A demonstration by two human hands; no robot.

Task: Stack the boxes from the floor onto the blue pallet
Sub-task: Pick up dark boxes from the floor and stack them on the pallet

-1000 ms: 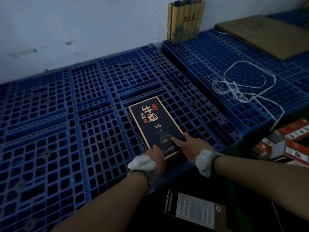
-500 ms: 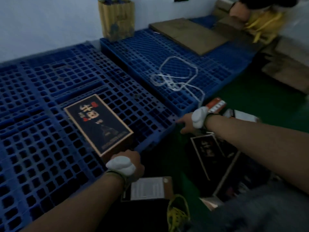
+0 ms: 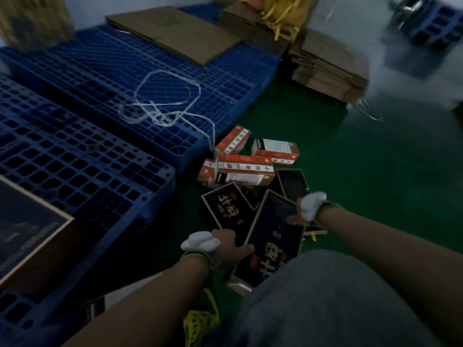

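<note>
A heap of boxes lies on the green floor beside the blue pallet (image 3: 100, 159). My left hand (image 3: 231, 244) holds the left edge of a dark box with gold trim (image 3: 273, 239), and my right hand (image 3: 297, 217) holds its upper right edge. The box lies slanted on top of the heap. A second dark box (image 3: 225, 205) rests just left of it. Several red and white boxes (image 3: 241, 167) lie behind them. One dark box (image 3: 30, 234) sits flat on the pallet at the far left.
A second blue pallet (image 3: 100, 68) behind carries a loose white string (image 3: 162, 101) and flat cardboard (image 3: 172, 31). Stacked flattened cartons (image 3: 325, 63) stand on the floor beyond. My grey-clad knee (image 3: 325, 296) and a yellow shoe (image 3: 200, 319) are near the heap.
Both hands left the dark box on the pallet. My view swung right and down to the floor heap, where both hands have taken hold of another dark box.
</note>
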